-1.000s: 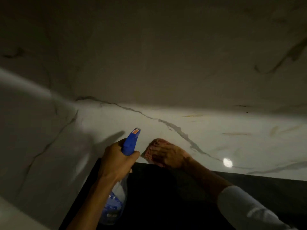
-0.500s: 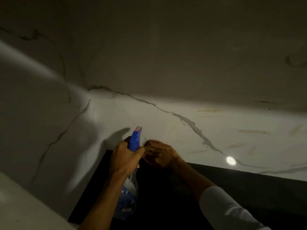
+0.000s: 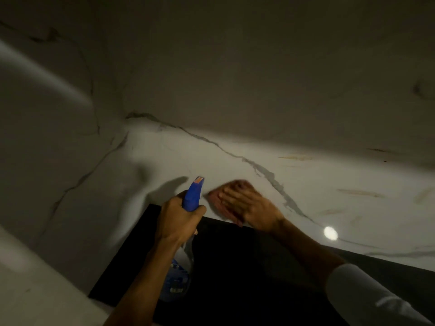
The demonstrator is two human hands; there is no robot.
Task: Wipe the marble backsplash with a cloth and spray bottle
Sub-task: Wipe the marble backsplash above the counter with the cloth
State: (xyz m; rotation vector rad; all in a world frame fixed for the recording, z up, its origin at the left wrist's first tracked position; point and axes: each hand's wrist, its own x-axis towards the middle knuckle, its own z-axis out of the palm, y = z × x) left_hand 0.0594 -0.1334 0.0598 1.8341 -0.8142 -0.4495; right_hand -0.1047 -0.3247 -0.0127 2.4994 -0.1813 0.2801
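The white marble backsplash (image 3: 235,95) with grey veins fills the upper view, lit in a band near its base. My left hand (image 3: 179,220) grips a spray bottle (image 3: 193,196) with a blue trigger head, nozzle pointing up at the wall; its clear body hangs below my fist. My right hand (image 3: 247,204) lies flat, pressing a reddish cloth (image 3: 215,198) against the backsplash just above the counter's back edge. The cloth shows only at my fingertips and is blurred.
A black surface (image 3: 247,274) lies under both arms against the wall. A pale countertop (image 3: 35,290) runs along the lower left. The marble side wall (image 3: 47,161) meets the backsplash at a corner left of the bottle. A bright light spot (image 3: 330,232) reflects on the marble.
My right hand with the cloth has slid right and slightly up along the backsplash, away from the bottle. My left hand holds the bottle in much the same place.
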